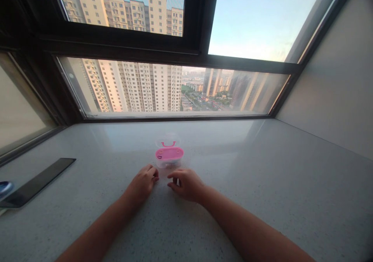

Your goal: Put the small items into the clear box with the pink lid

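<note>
A small plastic box (169, 153) with a pink top tray and a clear lower part stands on the pale speckled counter. Its clear lid (168, 140), with a pink handle, is tipped back open behind it. On the tray's left side lies a small dark loop (159, 157). My left hand (147, 178) rests just in front of the box's left end, fingers curled together; whatever they may hold is too small to make out. Opposite it, my right hand (185, 183) has thumb and forefinger apart, with nothing visible between them.
A dark flat tablet-like device (37, 184) lies on the counter (262, 184) at the left, with a round bluish object (5, 188) by its near end. Dark-framed windows (175, 60) close off the back. A white wall (335, 75) bounds the right.
</note>
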Demonstrator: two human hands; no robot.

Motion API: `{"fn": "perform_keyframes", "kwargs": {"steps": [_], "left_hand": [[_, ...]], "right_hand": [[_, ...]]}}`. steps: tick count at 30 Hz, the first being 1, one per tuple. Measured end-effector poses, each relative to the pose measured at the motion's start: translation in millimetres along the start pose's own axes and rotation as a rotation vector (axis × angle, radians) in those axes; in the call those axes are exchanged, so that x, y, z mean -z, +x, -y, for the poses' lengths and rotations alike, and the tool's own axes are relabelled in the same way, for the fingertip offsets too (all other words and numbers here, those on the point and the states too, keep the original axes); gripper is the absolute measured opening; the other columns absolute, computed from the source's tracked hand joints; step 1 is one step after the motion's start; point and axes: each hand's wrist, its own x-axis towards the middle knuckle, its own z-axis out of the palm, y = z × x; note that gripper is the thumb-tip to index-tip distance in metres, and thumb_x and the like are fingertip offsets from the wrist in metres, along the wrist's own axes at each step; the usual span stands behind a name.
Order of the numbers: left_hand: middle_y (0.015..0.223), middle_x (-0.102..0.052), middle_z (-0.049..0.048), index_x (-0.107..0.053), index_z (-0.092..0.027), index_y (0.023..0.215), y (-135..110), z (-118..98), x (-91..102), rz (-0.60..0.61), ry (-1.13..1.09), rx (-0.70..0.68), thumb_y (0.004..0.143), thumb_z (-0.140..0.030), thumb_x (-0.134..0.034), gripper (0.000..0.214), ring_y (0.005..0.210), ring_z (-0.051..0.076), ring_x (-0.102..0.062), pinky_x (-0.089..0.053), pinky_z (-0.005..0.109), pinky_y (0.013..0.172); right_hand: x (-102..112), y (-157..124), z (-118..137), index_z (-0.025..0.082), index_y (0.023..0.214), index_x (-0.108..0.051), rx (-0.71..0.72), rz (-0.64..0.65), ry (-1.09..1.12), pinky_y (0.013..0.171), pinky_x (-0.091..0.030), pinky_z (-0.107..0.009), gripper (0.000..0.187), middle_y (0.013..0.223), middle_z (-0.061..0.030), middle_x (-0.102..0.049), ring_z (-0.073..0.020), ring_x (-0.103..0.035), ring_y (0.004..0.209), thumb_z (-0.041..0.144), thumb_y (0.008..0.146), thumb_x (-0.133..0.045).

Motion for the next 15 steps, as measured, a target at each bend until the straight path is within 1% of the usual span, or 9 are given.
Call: {"fn": "perform_keyframes", "kwargs": {"steps": [3, 7, 11, 15], "left_hand": [[0.076, -0.055, 0.0034, -0.051, -0.018, 0.072, -1.7, -14.4, 1.2, -0.007, -0.124, -0.049, 0.079, -0.019, -0.044, 0.01, 0.073, 0.016, -0.051, -0.038, 0.025, 0.067], [0.067, -0.055, 0.0, -0.053, -0.016, 0.072, -3.9, -29.1, -0.3, -0.031, -0.291, -0.004, 0.079, -0.027, -0.047, 0.014, 0.064, 0.013, -0.05, -0.037, 0.022, 0.061], [0.064, -0.056, -0.0005, -0.056, -0.015, 0.072, -3.6, -27.9, -3.5, -0.011, -0.436, 0.061, 0.077, -0.031, -0.052, 0.018, 0.062, 0.012, -0.05, -0.037, 0.021, 0.058], [0.06, -0.054, -0.0014, -0.056, -0.014, 0.071, -2.6, -26.1, -6.9, 0.01, -0.56, 0.098, 0.076, -0.033, -0.055, 0.019, 0.058, 0.011, -0.049, -0.037, 0.02, 0.056]], "right_hand": [[-1.4, -1.2, 1.9, 0.021, 0.097, -0.064, 0.016, -0.004, 0.002, 0.06, -0.04, -0.021, 0.024, 0.078, -0.001, -0.066, -0.0113, -0.056, 0.062, 0.028, 0.074, -0.062], [-2.8, -2.0, 2.5, 0.021, 0.09, -0.066, 0.065, 0.004, -0.046, 0.059, -0.038, -0.021, 0.017, 0.076, -0.0014, -0.066, -0.0125, -0.057, 0.064, 0.028, 0.076, -0.061], [-1.8, -1.8, 2.0, 0.021, 0.092, -0.066, 0.052, -0.032, -0.103, 0.058, -0.037, -0.022, 0.016, 0.077, -0.0022, -0.067, -0.0128, -0.059, 0.063, 0.027, 0.079, -0.057], [-1.5, -2.6, 2.8, 0.021, 0.083, -0.066, 0.066, -0.033, -0.129, 0.056, -0.035, -0.022, 0.013, 0.072, -0.0019, -0.067, -0.0128, -0.059, 0.062, 0.03, 0.079, -0.059]]}}
